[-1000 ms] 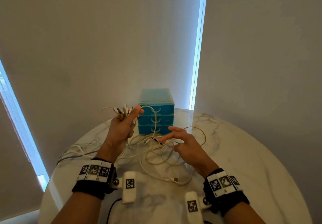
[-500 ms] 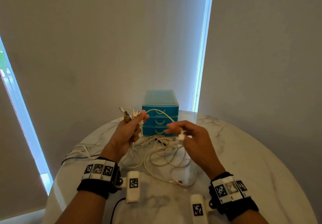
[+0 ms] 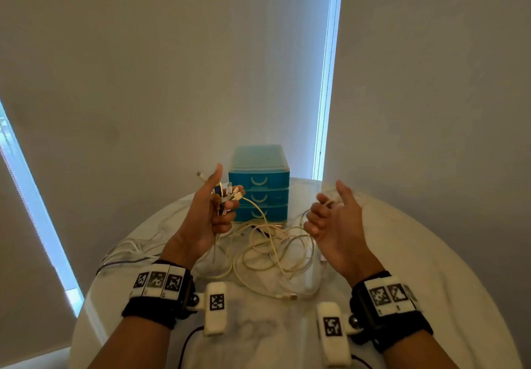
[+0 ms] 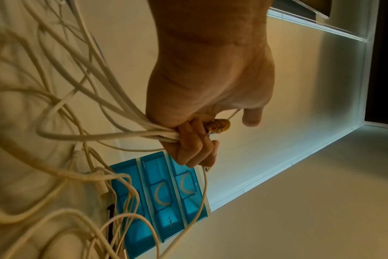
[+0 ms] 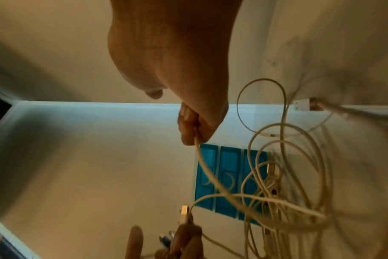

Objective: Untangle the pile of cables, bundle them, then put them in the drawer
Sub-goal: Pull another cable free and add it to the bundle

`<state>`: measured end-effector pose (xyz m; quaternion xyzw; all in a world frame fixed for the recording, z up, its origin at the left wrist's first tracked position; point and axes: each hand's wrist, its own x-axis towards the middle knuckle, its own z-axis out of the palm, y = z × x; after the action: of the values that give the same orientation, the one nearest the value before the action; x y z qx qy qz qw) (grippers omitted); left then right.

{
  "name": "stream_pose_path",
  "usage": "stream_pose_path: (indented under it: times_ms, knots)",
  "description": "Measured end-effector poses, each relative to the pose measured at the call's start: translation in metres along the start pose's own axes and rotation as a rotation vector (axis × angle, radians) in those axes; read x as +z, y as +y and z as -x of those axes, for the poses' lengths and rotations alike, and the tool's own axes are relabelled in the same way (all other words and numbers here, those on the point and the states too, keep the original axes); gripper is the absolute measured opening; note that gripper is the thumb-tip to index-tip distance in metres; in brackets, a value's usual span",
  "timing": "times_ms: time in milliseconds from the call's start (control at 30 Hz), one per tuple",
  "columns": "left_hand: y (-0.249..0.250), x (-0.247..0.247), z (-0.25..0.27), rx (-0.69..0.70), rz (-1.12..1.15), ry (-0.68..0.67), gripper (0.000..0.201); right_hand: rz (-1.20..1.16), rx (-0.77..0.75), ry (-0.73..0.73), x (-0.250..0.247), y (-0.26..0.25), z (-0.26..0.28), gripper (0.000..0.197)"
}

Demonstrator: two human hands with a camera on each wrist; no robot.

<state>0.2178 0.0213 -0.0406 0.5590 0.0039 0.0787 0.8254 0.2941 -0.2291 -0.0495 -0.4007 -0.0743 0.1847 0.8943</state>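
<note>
our left hand (image 3: 208,213) is up off the worktop (image 3: 402,253), fingers curled tight round a bunch of cable ends (image 3: 230,192), thumb sticking up. our right hand (image 3: 334,220) is up too, fingers curled round one pale cable (image 5: 207,172). the rest of the cables (image 3: 273,249) lie in loose loops on the worktop between our hands. the blue drawer box (image 3: 258,183) stands behind them, all drawers shut.

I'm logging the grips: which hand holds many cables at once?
The left hand: its fingers grip a bunch of cable ends. The right hand pinches a single cable.
</note>
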Motion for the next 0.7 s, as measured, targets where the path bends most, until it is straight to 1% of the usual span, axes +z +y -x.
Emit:
stream_pose_path:
  times_ms: [67,133,167,233,333,400,433,533,567,633,700]
  knots:
    - [-0.002,0.005,-0.001,0.011,-0.04,0.02,0.06,0.089,0.067,-0.052,0.006,0.007,0.002,0.04]
    - [-0.003,0.007,-0.001,0.035,-0.041,0.022,0.055,0.281,0.06,-0.085,0.01,0.018,0.004,0.037]
    - [-0.004,0.007,-0.001,0.049,-0.025,0.006,0.056,0.387,0.031,-0.11,0.013,0.024,0.006,0.034]
    - [-0.004,0.009,-0.001,0.053,0.025,-0.039,0.063,0.577,-0.045,-0.185,0.017,0.037,0.009,0.031]
    - [-0.008,0.018,-0.001,0.033,-0.007,-0.088,0.07,0.739,-0.16,-0.269,0.023,0.049,0.016,0.027]
    - [-0.012,0.027,0.0,0.037,-0.109,-0.1,0.065,0.8,-0.222,-0.247,0.026,0.05,0.018,0.023]
    - [-0.015,0.031,-0.001,0.043,-0.147,-0.094,0.062,0.818,-0.224,-0.214,0.027,0.051,0.016,0.023]
    - [-0.021,0.039,-0.004,0.028,-0.169,-0.017,0.057,0.897,-0.157,-0.124,0.025,0.057,0.009,0.019]
    - [-0.022,0.04,-0.005,0.019,-0.175,-0.001,0.055,0.95,-0.161,-0.111,0.022,0.06,0.007,0.017]
    - [-0.023,0.041,-0.005,0.007,-0.169,-0.003,0.051,1.043,-0.221,-0.099,0.019,0.063,0.005,0.016]
    - [-0.023,0.038,-0.005,0.002,-0.12,-0.018,0.049,1.055,-0.289,-0.086,0.018,0.062,0.007,0.016]
